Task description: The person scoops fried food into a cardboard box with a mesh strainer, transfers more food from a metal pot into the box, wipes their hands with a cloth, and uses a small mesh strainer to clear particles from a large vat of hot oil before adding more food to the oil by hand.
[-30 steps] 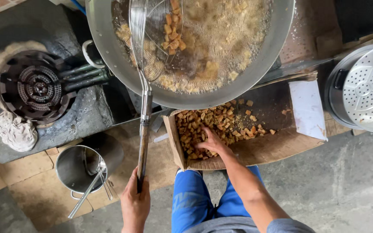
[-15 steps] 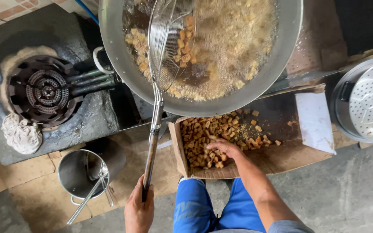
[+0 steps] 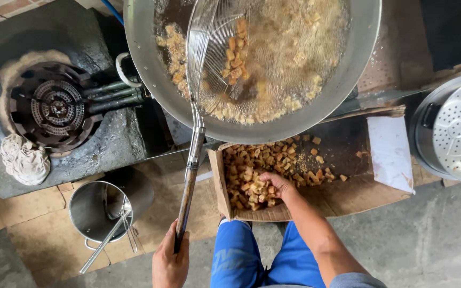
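Note:
My left hand (image 3: 169, 261) grips the end of a long-handled wire skimmer (image 3: 190, 170). Its mesh basket (image 3: 214, 50) rests in a big metal wok (image 3: 150, 85) of bubbling oil and holds several golden fried cubes (image 3: 234, 56). My right hand (image 3: 273, 184) reaches into a flat cardboard box (image 3: 374, 197) and is closed over a handful of the pale cubes (image 3: 246, 176) heaped in its left part. My blue-trousered knees (image 3: 265, 258) show below the box.
A round gas burner (image 3: 52, 106) sits in a blackened stand at left, with a rag (image 3: 25, 160) beside it. A steel pot (image 3: 89, 210) with utensils stands lower left. A perforated steamer pot (image 3: 457, 133) is at right. White paper (image 3: 388, 152) lies in the box.
The skimmer basket has lifted out of the oil with cubes in it. My right hand has slid toward the near left of the box and closed on the cubes.

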